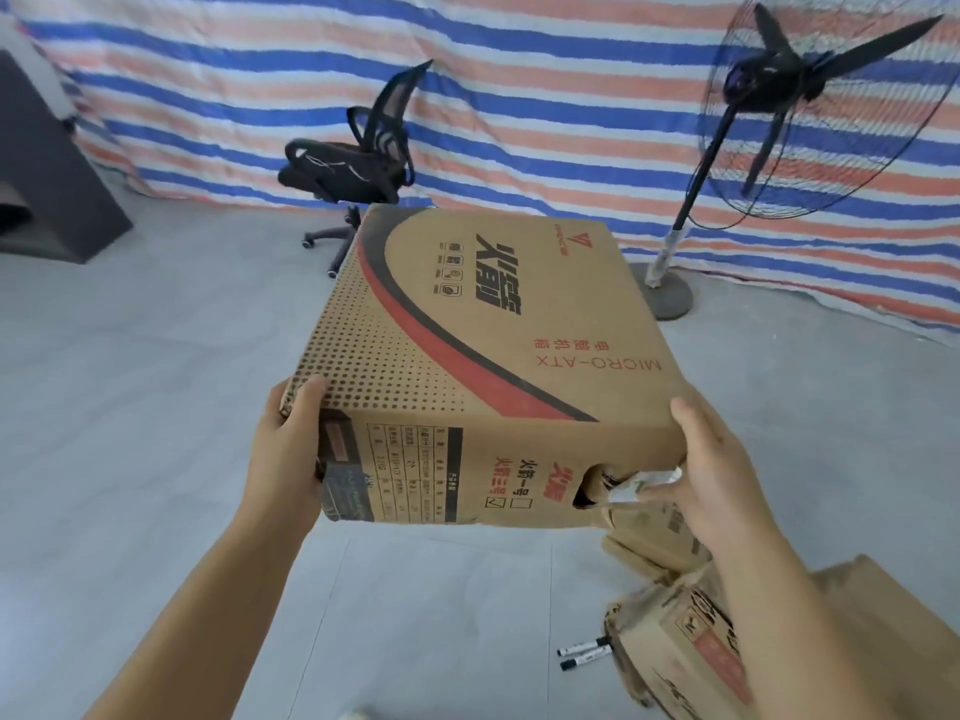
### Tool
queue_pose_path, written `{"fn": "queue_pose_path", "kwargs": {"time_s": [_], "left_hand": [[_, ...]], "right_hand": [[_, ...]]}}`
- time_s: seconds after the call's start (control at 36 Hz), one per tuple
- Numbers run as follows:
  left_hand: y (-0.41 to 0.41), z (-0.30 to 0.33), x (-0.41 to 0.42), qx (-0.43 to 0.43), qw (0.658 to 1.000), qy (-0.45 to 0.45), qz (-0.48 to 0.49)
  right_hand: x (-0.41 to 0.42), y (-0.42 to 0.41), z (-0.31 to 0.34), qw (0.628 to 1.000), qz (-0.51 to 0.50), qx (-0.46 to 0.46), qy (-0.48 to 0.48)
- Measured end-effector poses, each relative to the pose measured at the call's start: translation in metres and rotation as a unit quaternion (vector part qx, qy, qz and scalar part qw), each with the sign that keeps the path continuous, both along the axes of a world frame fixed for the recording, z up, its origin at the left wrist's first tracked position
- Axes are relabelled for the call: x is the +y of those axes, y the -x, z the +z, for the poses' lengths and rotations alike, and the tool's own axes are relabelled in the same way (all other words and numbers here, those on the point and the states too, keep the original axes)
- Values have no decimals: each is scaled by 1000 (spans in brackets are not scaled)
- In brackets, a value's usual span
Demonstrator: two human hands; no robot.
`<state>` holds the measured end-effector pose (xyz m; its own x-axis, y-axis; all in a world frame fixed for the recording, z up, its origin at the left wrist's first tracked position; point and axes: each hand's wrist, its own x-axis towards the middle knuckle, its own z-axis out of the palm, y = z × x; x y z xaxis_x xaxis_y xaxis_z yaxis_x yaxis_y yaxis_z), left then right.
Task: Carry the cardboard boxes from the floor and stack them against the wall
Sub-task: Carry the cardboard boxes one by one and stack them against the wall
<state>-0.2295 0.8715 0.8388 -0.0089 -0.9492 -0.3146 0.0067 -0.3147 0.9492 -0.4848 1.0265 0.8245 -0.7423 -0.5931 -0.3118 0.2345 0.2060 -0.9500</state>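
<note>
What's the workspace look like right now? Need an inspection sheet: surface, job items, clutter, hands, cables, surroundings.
Surface: grey tiled floor, bare where visible.
Job's things: printed cardboard box held in the air, torn opening on its near face; more cardboard boxes lying on the floor at lower right.
Clutter: two black markers on the floor beside those boxes.
Hands: left hand grips the box's near left corner; right hand grips its near right corner.
Cables: nothing seen.
Surroundings: striped tarp as backdrop; black office chair behind the box; pedestal fan at right; dark block at left.
</note>
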Motion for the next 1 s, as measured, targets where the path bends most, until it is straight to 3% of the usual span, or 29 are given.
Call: {"fn": "queue_pose_path", "kwargs": {"time_s": [0.44,0.72,1.0], "left_hand": [[-226,2,-119,9,989,-12,146],[-312,-8,-166,17,961,-19,276],[-366,-5,-277,31,920,3,392]], "right_hand": [[-210,-187,11,985,174,-11,4],[-343,-268,0,950,313,4,-12],[-521,-338,5,904,428,7,8]]}}
